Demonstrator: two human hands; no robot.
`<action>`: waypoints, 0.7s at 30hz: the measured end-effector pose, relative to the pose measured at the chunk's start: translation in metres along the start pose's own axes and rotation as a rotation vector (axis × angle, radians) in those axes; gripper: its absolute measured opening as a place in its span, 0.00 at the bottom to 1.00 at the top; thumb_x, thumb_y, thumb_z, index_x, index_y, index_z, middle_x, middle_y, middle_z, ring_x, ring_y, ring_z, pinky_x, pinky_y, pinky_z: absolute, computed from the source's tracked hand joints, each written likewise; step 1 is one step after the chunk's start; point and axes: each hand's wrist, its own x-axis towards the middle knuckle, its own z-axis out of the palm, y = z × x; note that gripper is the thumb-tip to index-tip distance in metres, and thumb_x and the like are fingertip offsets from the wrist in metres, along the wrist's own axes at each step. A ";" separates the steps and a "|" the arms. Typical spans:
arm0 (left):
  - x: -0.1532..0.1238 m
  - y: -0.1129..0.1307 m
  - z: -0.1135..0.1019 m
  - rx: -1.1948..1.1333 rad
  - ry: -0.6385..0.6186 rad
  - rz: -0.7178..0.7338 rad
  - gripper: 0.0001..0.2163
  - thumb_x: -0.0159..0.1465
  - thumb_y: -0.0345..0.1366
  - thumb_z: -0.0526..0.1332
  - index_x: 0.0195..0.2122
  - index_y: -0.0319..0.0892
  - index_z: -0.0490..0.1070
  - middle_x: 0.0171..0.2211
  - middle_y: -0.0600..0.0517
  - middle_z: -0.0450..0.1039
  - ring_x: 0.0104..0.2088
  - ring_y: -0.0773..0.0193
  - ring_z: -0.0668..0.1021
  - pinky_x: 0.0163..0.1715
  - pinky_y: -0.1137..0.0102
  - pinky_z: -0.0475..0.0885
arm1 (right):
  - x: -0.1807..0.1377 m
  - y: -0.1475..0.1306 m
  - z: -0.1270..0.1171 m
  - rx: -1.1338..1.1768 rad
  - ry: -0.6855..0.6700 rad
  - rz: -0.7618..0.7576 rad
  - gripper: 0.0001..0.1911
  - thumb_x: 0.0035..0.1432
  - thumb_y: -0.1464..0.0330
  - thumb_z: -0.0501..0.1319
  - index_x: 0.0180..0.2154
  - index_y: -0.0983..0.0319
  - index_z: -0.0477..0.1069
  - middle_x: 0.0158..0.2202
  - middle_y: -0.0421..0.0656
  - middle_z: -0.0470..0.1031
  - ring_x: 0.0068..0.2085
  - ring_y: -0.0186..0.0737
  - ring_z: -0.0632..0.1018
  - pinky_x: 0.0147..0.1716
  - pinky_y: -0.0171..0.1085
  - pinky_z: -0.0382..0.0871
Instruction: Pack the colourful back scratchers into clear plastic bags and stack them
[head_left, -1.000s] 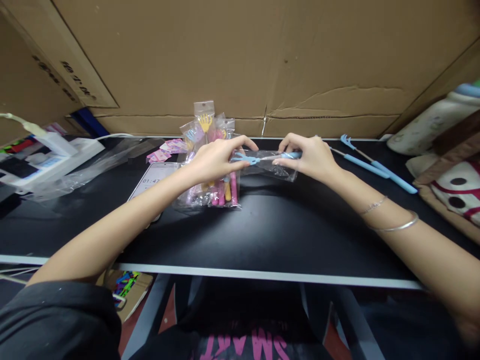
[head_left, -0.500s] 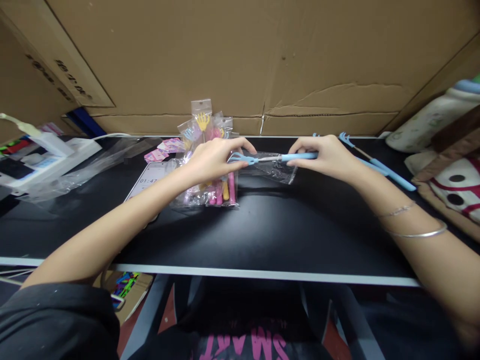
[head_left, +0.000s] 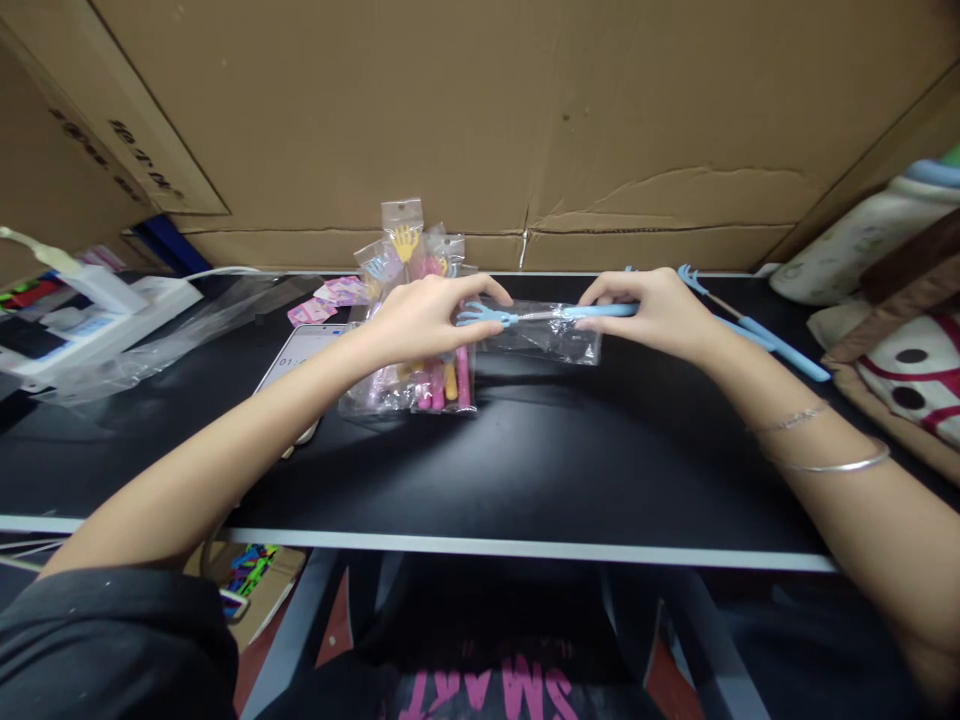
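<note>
My left hand [head_left: 420, 320] pinches the claw end of a light blue back scratcher [head_left: 525, 315] together with the mouth of a clear plastic bag [head_left: 551, 340]. My right hand [head_left: 660, 312] grips the scratcher's blue handle on the right, with the metal rod stretched between both hands above the black table [head_left: 480, 450]. The claw end lies over the bag's left part. Under my left hand lies a pile of bagged scratchers [head_left: 420, 300] in pink, yellow and blue.
Two loose blue scratchers [head_left: 757, 330] lie at the back right. A phone [head_left: 296, 365] sits under my left forearm, pink cards [head_left: 330, 298] and clear bags [head_left: 180, 330] lie to the left, a white power strip [head_left: 97, 310] far left. Cardboard walls [head_left: 487, 120] close the back; cushions [head_left: 900, 370] sit right.
My right hand slid right along the scratcher and the rod drew out longer. The clear bag shifted slightly right under it. My left hand stayed on the claw end.
</note>
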 end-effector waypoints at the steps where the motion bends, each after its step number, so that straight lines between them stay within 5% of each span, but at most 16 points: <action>1: 0.000 0.001 -0.001 0.003 -0.026 -0.009 0.17 0.67 0.50 0.55 0.53 0.51 0.72 0.32 0.55 0.78 0.33 0.61 0.77 0.33 0.71 0.63 | 0.000 0.001 -0.002 0.011 -0.022 0.003 0.15 0.50 0.53 0.66 0.32 0.57 0.76 0.26 0.40 0.75 0.29 0.41 0.73 0.31 0.41 0.63; 5: -0.001 0.001 0.000 -0.004 -0.099 -0.029 0.18 0.70 0.47 0.48 0.54 0.52 0.71 0.30 0.56 0.76 0.31 0.61 0.76 0.34 0.69 0.64 | 0.000 0.004 -0.006 0.042 -0.087 0.012 0.15 0.51 0.53 0.65 0.33 0.57 0.75 0.27 0.41 0.76 0.30 0.43 0.74 0.31 0.42 0.64; 12: 0.002 -0.006 0.004 -0.138 -0.013 0.055 0.15 0.66 0.44 0.55 0.50 0.49 0.73 0.47 0.53 0.78 0.40 0.63 0.78 0.39 0.70 0.67 | -0.002 -0.004 0.000 -0.011 0.021 0.002 0.15 0.51 0.52 0.65 0.32 0.56 0.76 0.26 0.40 0.76 0.29 0.41 0.74 0.31 0.41 0.63; 21: 0.002 -0.005 0.004 -0.155 0.028 0.059 0.12 0.66 0.40 0.57 0.48 0.47 0.74 0.46 0.53 0.79 0.43 0.61 0.79 0.44 0.68 0.68 | -0.004 -0.009 0.009 -0.023 0.062 -0.029 0.14 0.52 0.52 0.65 0.31 0.55 0.76 0.25 0.40 0.76 0.28 0.43 0.74 0.30 0.41 0.62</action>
